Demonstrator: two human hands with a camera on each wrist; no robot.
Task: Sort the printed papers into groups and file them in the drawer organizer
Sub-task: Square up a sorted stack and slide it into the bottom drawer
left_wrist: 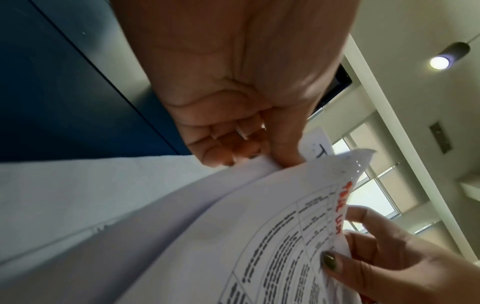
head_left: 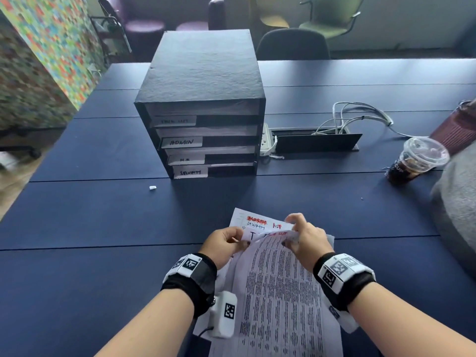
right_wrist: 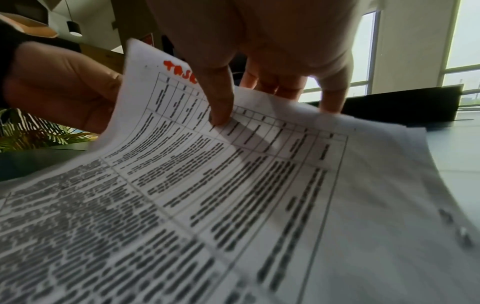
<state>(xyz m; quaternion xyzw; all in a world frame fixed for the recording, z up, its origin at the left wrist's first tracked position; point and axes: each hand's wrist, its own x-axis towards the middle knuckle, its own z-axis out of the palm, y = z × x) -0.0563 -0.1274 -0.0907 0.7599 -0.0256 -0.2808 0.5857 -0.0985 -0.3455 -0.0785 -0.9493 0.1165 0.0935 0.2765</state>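
A stack of printed papers [head_left: 278, 292] is held over the near edge of the blue table. The top sheet [right_wrist: 233, 185] carries a table of text and a red handwritten heading. My left hand [head_left: 226, 240] grips the stack at its upper left corner, thumb on top. My right hand [head_left: 304, 238] pinches the top sheet's upper edge between thumb and fingers and curls it up. Sheets behind show handwritten labels, one reading SECURITY [head_left: 255, 224]. The black drawer organizer [head_left: 203, 104] stands further back, with labelled slots, among them ADMIN [head_left: 181, 142], H.R and SECURITY.
An iced drink in a plastic cup [head_left: 417, 161] stands at the right, by a grey bag [head_left: 456, 207]. A cable hatch [head_left: 316, 141] with white cables lies behind the organizer's right side. A small white scrap [head_left: 153, 187] lies on the table [head_left: 90, 228]. Chairs stand beyond.
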